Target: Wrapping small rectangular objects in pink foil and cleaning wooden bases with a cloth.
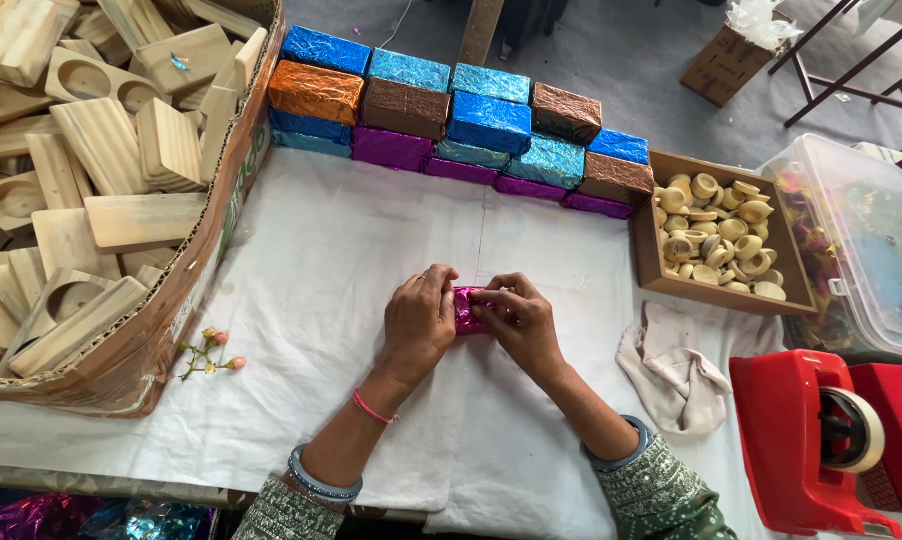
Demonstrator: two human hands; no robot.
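Cloth (371, 260): white sheet over the table, all work lies on it.
Box (171, 300): big cardboard box at left, full w/ bare wood blocks (101, 140), some w/ round hollows.
Stack (451, 115): wrapped blocks in rows at the far edge, foil is blue, teal, orange, brown, purple.
Bin (861, 230): clear plastic bin at right, coloured bits inside, too blurred to tell what.
Tray (661, 280): brown tray beside the stack, holds small pale cups (716, 230).
Dispenser (811, 450): red tape dispenser at near right, roll in place.
Rag (671, 370): pale rag, crumpled, between tray and dispenser.
Left hand (418, 325): fingers curled and pressed on the left end of the block.
Right hand (524, 325): fingers bent, pinching the foil on the right end.
Block (471, 308): pink foil block, on the cloth at centre, between both hands, mostly hidden by them.
Twig (206, 355): small sprig w/ pink buds, near the box, apart from the hands.
Risk: I judge the thin foil can tear if the fingers pull too hard at a corner; a fold can also spring open if one hand lets go before it is fixed, bc no tape is on it as far as I see.
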